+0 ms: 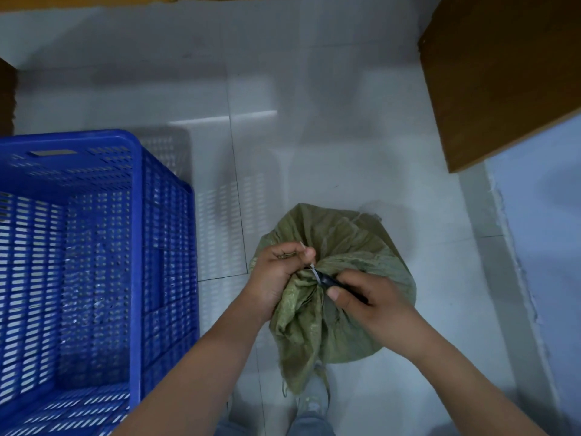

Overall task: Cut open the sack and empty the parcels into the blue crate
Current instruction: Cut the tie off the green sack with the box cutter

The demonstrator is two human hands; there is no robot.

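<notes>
A green woven sack (pixel 361 247) stands on the white tiled floor, tied at its gathered neck by a thin white tie (pixel 312 270). My left hand (pixel 278 275) grips the bunched neck and pinches the tie's end. My right hand (pixel 367 302) holds a small black-handled cutter (pixel 327 281), whose blade tip touches the tie at the neck. The parcels are hidden inside the sack. The blue slotted plastic crate (pixel 138 215) stands to the left, with nothing visible in it.
A brown wooden cabinet (pixel 503 73) juts in at the upper right. A pale blue wall or step (pixel 540 215) runs along the right. My shoes and trouser legs (pixel 309 416) are just below the sack. White floor tiles (pixel 283 105) stretch beyond the sack.
</notes>
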